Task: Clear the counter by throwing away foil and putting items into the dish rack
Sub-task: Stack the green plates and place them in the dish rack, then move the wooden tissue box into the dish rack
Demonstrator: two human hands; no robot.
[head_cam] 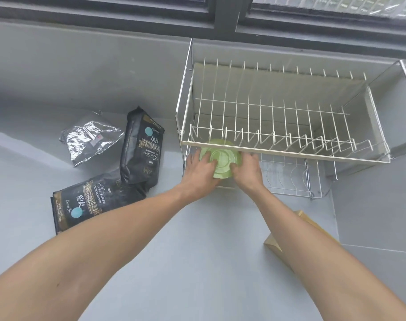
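Observation:
A green bowl (221,158) is upside down at the left end of the dish rack's lower tier, partly under the upper tier's front rail. My left hand (200,172) grips its left side and my right hand (247,173) grips its right side. The white two-tier wire dish rack (287,150) stands against the back wall; its upper tier holds no dishes. A crumpled silver foil bag (91,137) lies on the grey counter (197,251) at the left.
Two black coffee bags (140,147) (91,202) lie on the counter between the foil bag and the rack. A brown paper bag (276,244) lies by my right forearm. A window frame runs along the back wall.

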